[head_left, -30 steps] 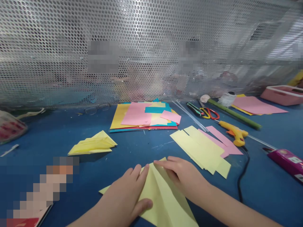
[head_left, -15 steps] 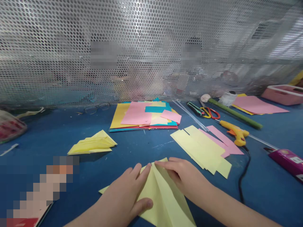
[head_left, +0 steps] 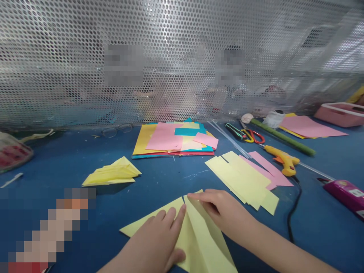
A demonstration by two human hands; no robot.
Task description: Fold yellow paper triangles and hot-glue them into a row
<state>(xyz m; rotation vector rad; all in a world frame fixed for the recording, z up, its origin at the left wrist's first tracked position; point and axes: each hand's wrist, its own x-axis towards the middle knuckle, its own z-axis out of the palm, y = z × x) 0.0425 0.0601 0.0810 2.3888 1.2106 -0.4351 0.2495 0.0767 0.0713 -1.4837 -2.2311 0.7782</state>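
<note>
A pale yellow sheet of folded paper (head_left: 204, 242) lies in front of me, with creases and a raised flap running down from its top edge. My left hand (head_left: 160, 237) rests on its left part, fingers stretched out and the index fingertip beside the central crease. At the top edge, my right hand (head_left: 220, 206) has its index fingertip on the flap, the other fingers curled and its thumb hidden; it seems to pinch the paper. Further left sits a pleated yellow paper piece (head_left: 113, 172).
A stack of coloured paper (head_left: 162, 138) lies ahead. To the right are pale yellow strips (head_left: 241, 178), a yellow glue gun (head_left: 284, 159) with a black cord, scissors (head_left: 251, 136), a green stem (head_left: 281, 136) and a pink basket (head_left: 338, 113). A perforated metal screen (head_left: 170, 60) stands behind.
My left hand has slid down and slightly right over the paper, uncovering more of its upper left edge. My right hand has barely moved.
</note>
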